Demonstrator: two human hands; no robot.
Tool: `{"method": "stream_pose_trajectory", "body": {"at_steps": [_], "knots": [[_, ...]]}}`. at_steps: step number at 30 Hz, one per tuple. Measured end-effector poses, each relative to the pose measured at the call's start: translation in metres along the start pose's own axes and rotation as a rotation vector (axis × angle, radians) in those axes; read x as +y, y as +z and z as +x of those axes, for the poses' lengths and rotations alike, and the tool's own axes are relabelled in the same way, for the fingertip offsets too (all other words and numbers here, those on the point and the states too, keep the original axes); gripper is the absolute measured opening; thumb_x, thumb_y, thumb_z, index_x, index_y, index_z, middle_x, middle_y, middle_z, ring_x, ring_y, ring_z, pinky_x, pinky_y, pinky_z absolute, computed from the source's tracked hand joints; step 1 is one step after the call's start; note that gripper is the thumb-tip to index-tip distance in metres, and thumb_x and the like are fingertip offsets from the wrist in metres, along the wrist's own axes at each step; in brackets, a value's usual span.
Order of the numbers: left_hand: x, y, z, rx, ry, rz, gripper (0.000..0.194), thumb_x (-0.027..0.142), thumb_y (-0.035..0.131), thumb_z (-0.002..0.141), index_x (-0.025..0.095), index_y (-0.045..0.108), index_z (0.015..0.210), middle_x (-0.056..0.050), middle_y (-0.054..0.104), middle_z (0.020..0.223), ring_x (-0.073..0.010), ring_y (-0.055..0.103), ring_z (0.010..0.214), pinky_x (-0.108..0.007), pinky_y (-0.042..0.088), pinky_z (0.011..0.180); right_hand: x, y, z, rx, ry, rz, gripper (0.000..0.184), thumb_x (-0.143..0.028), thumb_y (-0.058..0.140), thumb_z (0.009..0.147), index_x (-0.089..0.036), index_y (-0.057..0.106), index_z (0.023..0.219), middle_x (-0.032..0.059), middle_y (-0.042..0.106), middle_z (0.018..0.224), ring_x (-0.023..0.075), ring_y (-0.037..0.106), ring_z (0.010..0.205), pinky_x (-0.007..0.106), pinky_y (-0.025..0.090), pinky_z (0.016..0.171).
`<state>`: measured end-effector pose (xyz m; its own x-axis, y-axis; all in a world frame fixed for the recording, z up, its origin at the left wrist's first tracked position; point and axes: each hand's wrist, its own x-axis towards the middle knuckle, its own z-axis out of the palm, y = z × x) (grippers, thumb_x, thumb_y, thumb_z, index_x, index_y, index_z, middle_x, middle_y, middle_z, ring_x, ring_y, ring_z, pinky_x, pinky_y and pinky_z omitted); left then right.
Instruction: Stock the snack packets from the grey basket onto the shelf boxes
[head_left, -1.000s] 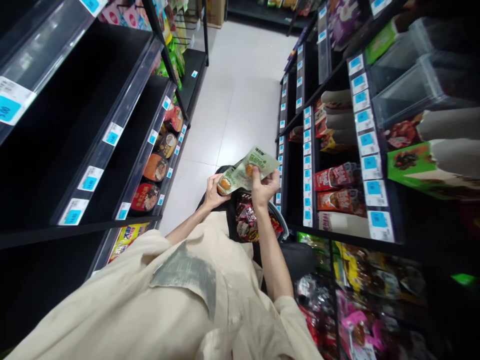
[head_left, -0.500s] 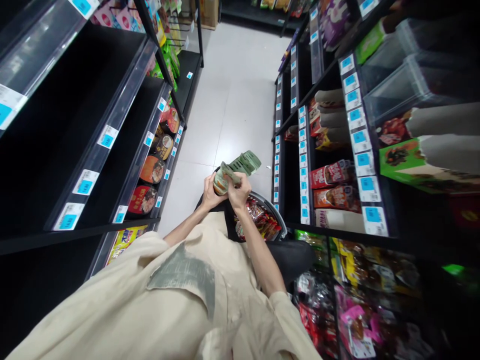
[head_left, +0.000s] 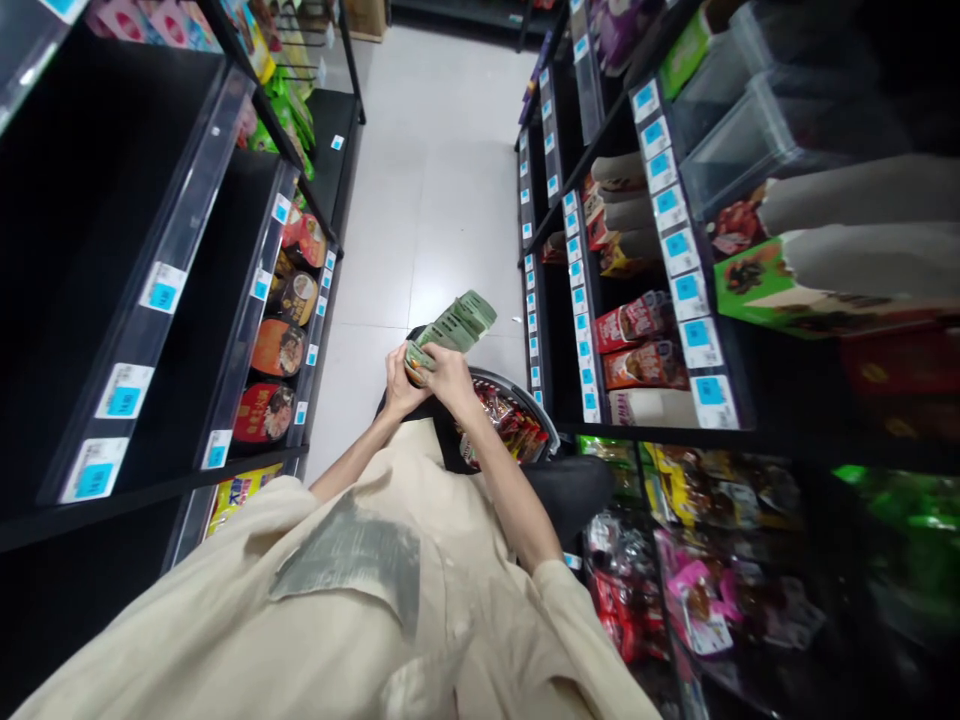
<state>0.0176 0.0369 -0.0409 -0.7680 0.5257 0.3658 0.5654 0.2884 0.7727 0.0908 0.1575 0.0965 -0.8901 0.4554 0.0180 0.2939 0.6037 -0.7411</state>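
Both hands are in front of my lap, closed on a strip of green packets (head_left: 454, 322) that looks folded in sections. My left hand (head_left: 402, 386) wraps round the near end from the left. My right hand (head_left: 450, 378) grips the same end from the right, fingers pressed close beside the left hand's. Past the fingers, the rest of the strip sticks out forward and to the right over the floor. Just below and right of my right hand is a dark basket (head_left: 541, 412) with a grey rim, holding several red and brown snack packs (head_left: 514, 425).
Shelves with blue price tags (head_left: 124, 402) line the left, holding round instant-food bowls (head_left: 264, 410). On the right shelves are red snack pouches (head_left: 637, 320) and torn-open cartons (head_left: 757, 285). Bagged snacks (head_left: 705, 500) lie in low bins at lower right. A pale tiled floor (head_left: 450, 150) runs between.
My right hand has come down closer against my left. The folded strip looks straighter and less bunched at the near end. The whole view has shifted, so the shelves appear further left.
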Motion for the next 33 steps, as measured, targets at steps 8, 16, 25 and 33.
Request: {"method": "stream_pose_trajectory", "body": {"at_steps": [8,16,25,33], "knots": [[0.002,0.000,0.004,0.093,-0.039,-0.037,0.084,0.037,0.077,0.079,0.017,0.041,0.152,-0.019,0.055,0.138,-0.0329,0.057,0.133,-0.051,0.048,0.115,-0.023,0.008,0.018,-0.140,0.075,-0.354,0.015,-0.017,0.062,0.098,-0.016,0.076,0.102,0.0161,0.080,0.096,0.0273,0.075,0.085,0.032,0.054,0.076],[0.006,-0.003,0.007,0.067,0.000,-0.037,0.093,0.036,0.084,0.068,0.016,0.043,0.149,-0.019,0.054,0.139,-0.0351,0.057,0.132,-0.054,0.047,0.116,-0.012,0.007,0.010,-0.121,0.064,-0.362,0.021,-0.016,0.054,0.102,-0.018,0.072,0.113,0.0143,0.077,0.111,0.0266,0.075,0.099,0.033,0.055,0.084],[0.011,-0.007,0.008,-0.010,0.059,-0.017,0.088,0.037,0.086,0.071,0.021,0.044,0.147,-0.016,0.049,0.140,-0.0334,0.051,0.136,-0.052,0.043,0.118,0.033,-0.046,-0.015,0.245,-0.016,0.425,0.019,-0.034,0.074,0.090,-0.019,0.073,0.102,0.0036,0.078,0.101,0.0160,0.074,0.086,0.025,0.059,0.076],[0.011,-0.008,0.010,-0.025,0.037,0.016,0.087,0.035,0.085,0.069,0.019,0.047,0.145,-0.016,0.049,0.139,-0.0322,0.050,0.134,-0.049,0.044,0.116,0.141,-0.039,-0.092,0.160,0.325,0.173,0.015,-0.024,0.064,0.094,-0.017,0.076,0.100,0.0077,0.080,0.095,0.0210,0.075,0.087,0.035,0.058,0.088]]}}
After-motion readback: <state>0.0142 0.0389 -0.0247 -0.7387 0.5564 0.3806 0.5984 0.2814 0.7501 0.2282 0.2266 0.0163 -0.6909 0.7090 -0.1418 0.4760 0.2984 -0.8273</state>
